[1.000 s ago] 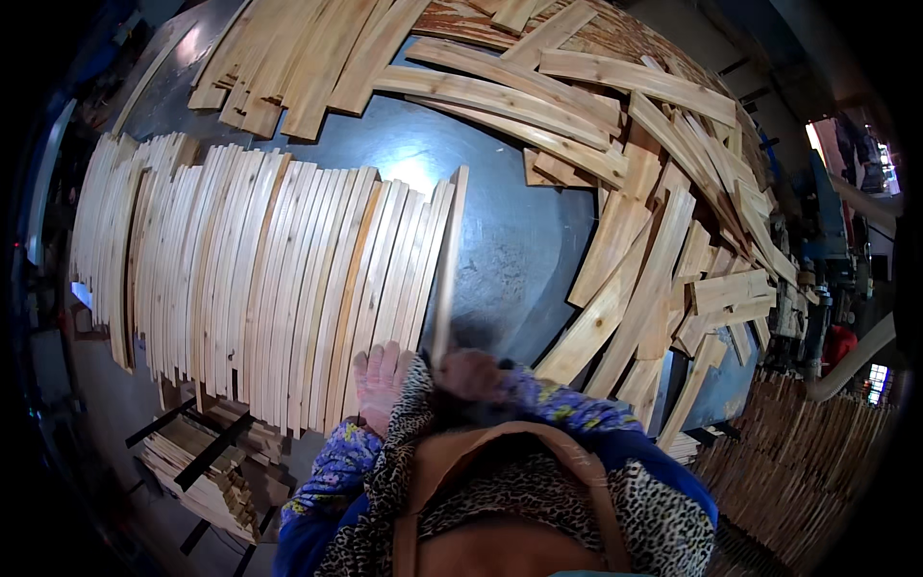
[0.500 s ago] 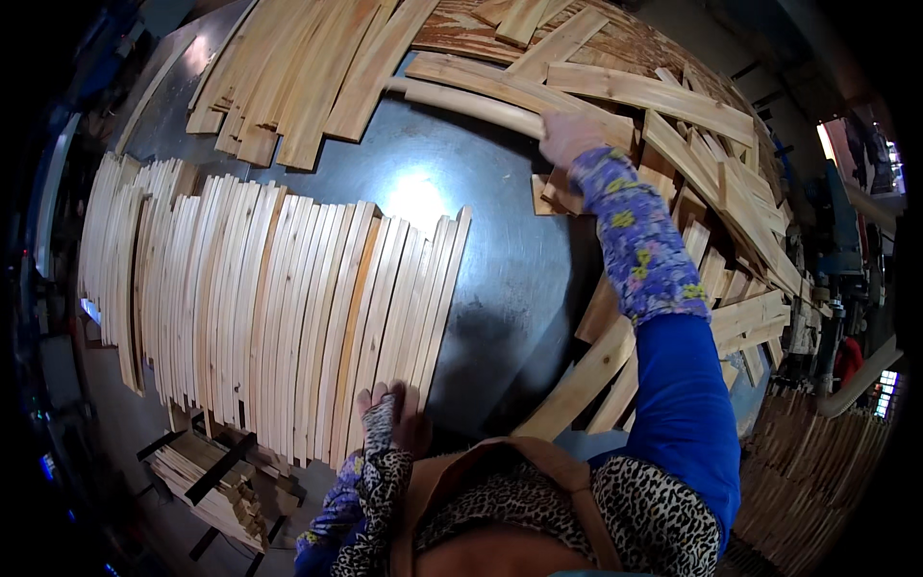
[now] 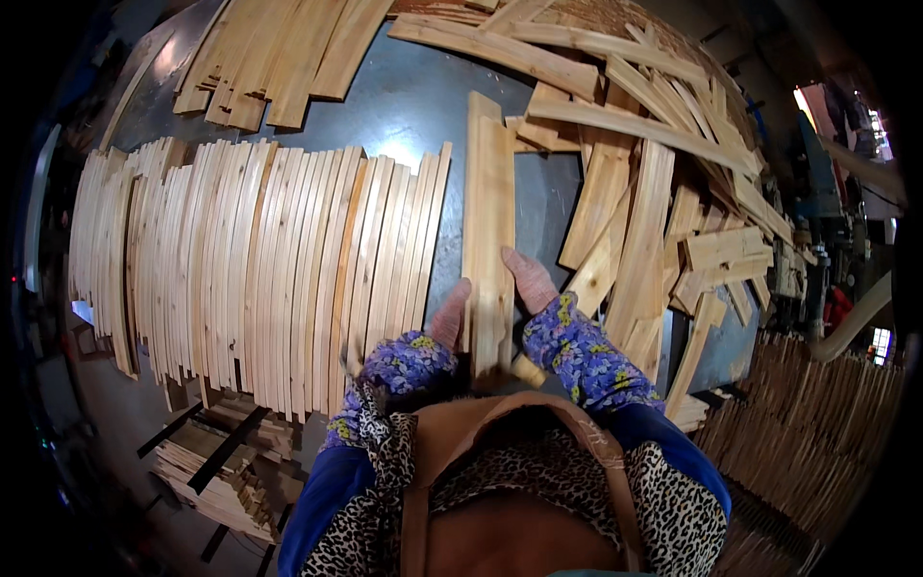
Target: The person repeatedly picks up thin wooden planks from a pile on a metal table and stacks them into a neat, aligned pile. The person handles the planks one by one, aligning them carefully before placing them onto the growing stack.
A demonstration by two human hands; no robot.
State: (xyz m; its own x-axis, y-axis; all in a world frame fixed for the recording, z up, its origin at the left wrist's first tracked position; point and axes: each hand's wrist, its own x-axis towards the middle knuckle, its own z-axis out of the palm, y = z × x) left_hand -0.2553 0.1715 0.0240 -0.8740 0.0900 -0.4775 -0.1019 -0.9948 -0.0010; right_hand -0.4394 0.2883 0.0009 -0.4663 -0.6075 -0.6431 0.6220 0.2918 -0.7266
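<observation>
Grey tabletop (image 3: 423, 96), near centre: wooden slat (image 3: 488, 231) lies lengthwise, pinched between left hand (image 3: 449, 315) and right hand (image 3: 530, 279) at its near end. Fingers mostly hidden. Slat row (image 3: 260, 260) left, loose slat pile (image 3: 663, 202) right.

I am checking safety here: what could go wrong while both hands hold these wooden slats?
1. The left hand and right hand grip bare wooden slats; rough edges may give splinters.
2. The row of slats lies close beside them and could be knocked askew.
3. The loose slat pile might slide.
</observation>
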